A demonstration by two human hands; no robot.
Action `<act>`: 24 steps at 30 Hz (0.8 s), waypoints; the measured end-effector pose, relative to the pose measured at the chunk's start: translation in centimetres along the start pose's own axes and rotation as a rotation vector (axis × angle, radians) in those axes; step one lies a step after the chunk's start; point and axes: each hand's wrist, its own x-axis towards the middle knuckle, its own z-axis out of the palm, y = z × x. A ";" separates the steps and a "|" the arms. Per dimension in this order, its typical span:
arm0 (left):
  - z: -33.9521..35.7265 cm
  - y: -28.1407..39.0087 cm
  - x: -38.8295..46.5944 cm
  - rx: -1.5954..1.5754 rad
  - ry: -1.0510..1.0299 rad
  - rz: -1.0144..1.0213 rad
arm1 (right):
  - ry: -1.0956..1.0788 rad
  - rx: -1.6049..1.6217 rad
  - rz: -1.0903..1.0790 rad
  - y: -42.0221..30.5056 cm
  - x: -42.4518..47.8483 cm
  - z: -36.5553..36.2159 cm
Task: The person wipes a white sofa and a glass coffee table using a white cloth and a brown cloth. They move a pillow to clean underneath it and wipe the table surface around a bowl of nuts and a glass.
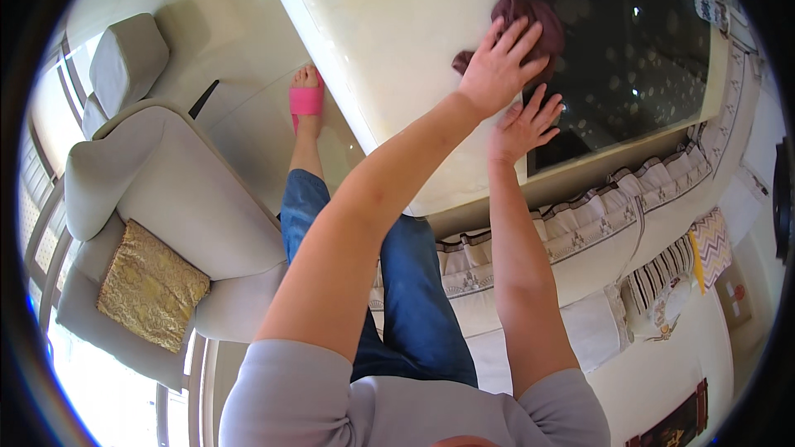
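Observation:
My left hand [500, 71] lies over a crumpled dark maroon cloth [546, 28], with its fingers spread and pressing on it. The cloth sits across the border between the cream tabletop [410, 43] and its black glossy panel [627, 43]. Closer to my body, my right hand [526, 127] holds nothing. Its fingers are apart, and the fingertips reach over the near corner of the black panel. Pale spots that look like droplets or reflections dot the panel. Part of the cloth is hidden beneath my left hand.
A fabric-covered sofa with ruffled trim [596, 239] runs along the table's right side. On the left stand a grey armchair [192, 192] with a gold patterned cushion [152, 285] and another grey seat [127, 62]. Remote controls [711, 12] lie near the far right end.

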 end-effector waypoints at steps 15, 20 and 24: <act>-7.8 -1.8 -16.2 -0.168 0.262 -0.719 | -0.036 0.014 -0.025 -0.3 0.1 -1.1; -6.3 -7.8 -17.3 -0.266 0.600 -0.713 | -0.068 0.263 -0.308 -2.3 -0.9 -2.2; -5.6 -13.1 -17.3 -0.789 0.772 -1.065 | -0.181 0.392 -0.505 -10.5 -4.6 -1.8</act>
